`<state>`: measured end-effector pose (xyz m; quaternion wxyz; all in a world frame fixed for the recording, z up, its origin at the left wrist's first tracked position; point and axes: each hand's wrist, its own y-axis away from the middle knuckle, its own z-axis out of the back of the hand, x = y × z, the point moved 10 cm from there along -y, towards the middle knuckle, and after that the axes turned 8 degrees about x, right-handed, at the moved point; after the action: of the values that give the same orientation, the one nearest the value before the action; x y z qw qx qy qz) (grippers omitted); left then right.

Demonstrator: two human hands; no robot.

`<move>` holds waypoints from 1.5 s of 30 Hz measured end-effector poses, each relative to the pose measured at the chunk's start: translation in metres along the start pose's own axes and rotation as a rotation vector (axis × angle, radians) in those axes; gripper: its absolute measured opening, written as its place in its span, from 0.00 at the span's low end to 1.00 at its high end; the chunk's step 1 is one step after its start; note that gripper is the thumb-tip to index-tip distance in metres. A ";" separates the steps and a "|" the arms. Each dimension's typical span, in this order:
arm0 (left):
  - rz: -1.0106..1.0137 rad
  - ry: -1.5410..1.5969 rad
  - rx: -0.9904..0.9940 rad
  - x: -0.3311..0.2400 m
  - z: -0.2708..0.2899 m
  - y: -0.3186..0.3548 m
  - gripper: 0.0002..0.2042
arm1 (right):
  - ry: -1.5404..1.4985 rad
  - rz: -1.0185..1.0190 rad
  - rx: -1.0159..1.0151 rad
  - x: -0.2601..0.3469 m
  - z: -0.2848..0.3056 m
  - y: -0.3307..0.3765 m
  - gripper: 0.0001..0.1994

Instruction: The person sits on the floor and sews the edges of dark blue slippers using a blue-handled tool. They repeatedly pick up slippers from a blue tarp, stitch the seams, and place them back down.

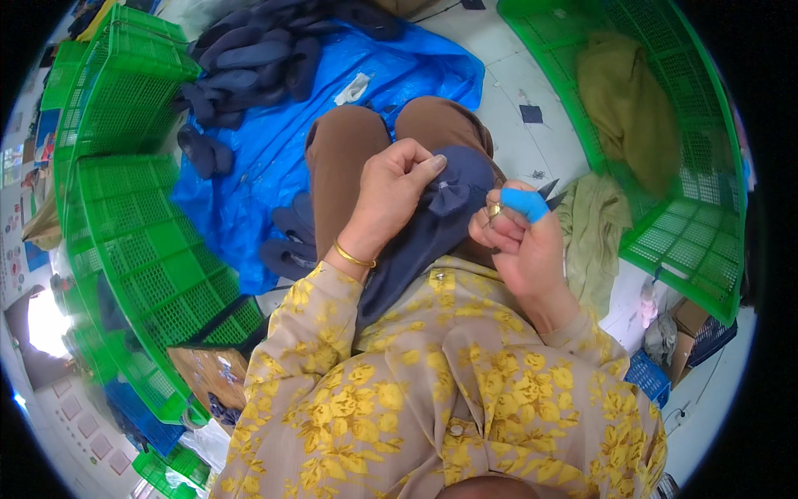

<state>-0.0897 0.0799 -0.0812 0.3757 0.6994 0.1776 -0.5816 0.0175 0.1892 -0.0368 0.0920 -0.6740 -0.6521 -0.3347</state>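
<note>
A navy cloth piece shaped like a soft shoe, with a small bow (450, 198) on it, lies across my lap. My left hand (394, 187) pinches its edge beside the bow between thumb and fingers. To the right, just off the cloth, my right hand (519, 233) is closed round a pair of thread snips (550, 193). Their dark pointed blades stick out past a finger wrapped in blue tape (524, 204). The handles are mostly hidden in the palm. My brown trouser knees (349, 137) are under and beyond the cloth.
A blue plastic sheet (440, 71) covers the floor ahead, with a heap of similar navy pieces (258, 62) on it. Green crates (158, 249) line the left. At the right, another green crate (690, 237) holds olive cloth (628, 108); pale green cloth (594, 237) hangs nearby.
</note>
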 end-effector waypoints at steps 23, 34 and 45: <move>-0.253 -0.505 0.070 -0.065 -0.008 0.023 0.10 | 1.017 -0.061 -0.079 0.029 0.027 0.030 0.05; -0.011 -0.155 0.100 -0.036 -0.001 0.018 0.09 | 1.197 -0.167 0.085 0.007 0.000 -0.002 0.10; 0.028 -0.144 0.119 -0.031 0.000 0.020 0.09 | 1.185 -0.015 0.122 0.002 -0.004 -0.007 0.09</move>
<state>-0.0839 0.0727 -0.0452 0.3533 0.6793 0.1059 -0.6345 0.0095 0.1897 -0.0342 0.4764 -0.3611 -0.5124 -0.6165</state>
